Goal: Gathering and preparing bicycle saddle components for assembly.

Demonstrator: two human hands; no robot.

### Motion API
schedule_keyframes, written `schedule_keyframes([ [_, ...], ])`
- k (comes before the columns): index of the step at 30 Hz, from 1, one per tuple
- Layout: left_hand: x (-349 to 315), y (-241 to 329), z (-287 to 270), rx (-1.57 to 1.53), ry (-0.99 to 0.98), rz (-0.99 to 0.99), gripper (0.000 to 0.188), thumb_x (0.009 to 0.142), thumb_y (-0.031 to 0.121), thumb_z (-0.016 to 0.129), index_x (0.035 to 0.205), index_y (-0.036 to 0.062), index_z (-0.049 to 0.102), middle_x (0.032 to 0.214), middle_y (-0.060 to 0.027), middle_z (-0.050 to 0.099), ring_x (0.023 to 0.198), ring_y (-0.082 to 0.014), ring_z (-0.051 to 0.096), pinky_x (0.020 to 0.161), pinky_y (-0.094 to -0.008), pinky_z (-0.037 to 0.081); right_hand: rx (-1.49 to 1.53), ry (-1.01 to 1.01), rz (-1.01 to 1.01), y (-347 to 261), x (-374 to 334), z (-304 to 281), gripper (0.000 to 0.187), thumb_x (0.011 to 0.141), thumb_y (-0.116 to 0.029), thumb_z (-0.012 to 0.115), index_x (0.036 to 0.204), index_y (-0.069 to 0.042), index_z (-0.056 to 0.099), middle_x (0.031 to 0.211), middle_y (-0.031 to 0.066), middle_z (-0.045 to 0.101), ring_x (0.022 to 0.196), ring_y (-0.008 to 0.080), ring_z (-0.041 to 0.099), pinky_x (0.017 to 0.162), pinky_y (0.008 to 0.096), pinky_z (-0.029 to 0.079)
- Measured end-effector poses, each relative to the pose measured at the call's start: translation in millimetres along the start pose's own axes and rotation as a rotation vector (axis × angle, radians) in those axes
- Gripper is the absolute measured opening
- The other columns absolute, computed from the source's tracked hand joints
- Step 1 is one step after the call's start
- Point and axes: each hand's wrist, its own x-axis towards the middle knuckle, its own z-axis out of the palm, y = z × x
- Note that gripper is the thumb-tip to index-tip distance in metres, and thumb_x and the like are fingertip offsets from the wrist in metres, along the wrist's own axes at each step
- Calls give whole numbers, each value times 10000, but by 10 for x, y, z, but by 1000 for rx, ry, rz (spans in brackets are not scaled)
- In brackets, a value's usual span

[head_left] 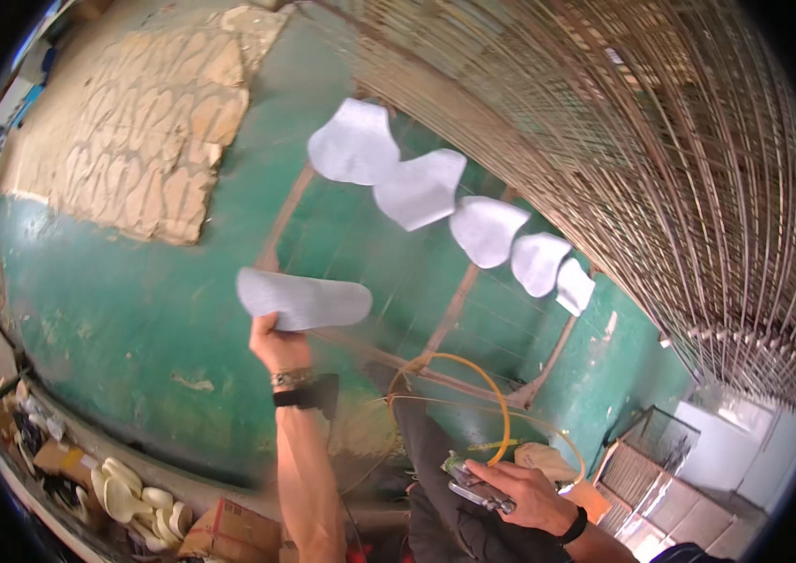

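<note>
My left hand [280, 349] grips a white insole-shaped piece [304, 301] by its near edge, thumb on its face. The piece is held level, its rounded end pointing right. In my right hand [534, 500], low over my legs, is a metal spray gun [481, 488] with its nozzle end toward the left. A yellow hose [495, 387] loops up beside it. Ahead, several white curved pieces lie in a slanting row on a wire-mesh frame, from a large one [355, 143] at the far left to a small one [574, 287] at the right. Neither hand touches them.
Stacked wire-mesh racks [623, 159] rise along the right. Cardboard sheets [159, 122] marked with sole outlines cover the far-left green floor [116, 300]. Pale molded pieces [140, 507] and a carton [229, 533] sit at lower left. A metal crate [661, 488] stands lower right.
</note>
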Motion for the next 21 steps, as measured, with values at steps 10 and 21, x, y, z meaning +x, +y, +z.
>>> schedule_keyframes([
  [10, 618, -408, -826, 331, 69, -60, 600, 915, 402, 599, 1380, 31, 521, 1303, -143, 622, 1205, -357, 601, 973, -581, 483, -28, -29, 16, 298, 90, 47, 803, 734, -12, 739, 1490, -109, 485, 1166, 128, 668, 1008, 341, 676, 782, 401, 586],
  [21, -1501, -509, -2048, 873, 53, -263, 631, 924, 390, 730, 1421, 48, 543, 1009, -73, 704, 847, -210, 694, 730, -376, 546, -29, -57, -214, -318, -361, 30, 917, 643, 43, 747, 1505, -96, 463, 1079, 155, 647, 947, 368, 650, 766, 413, 554],
])
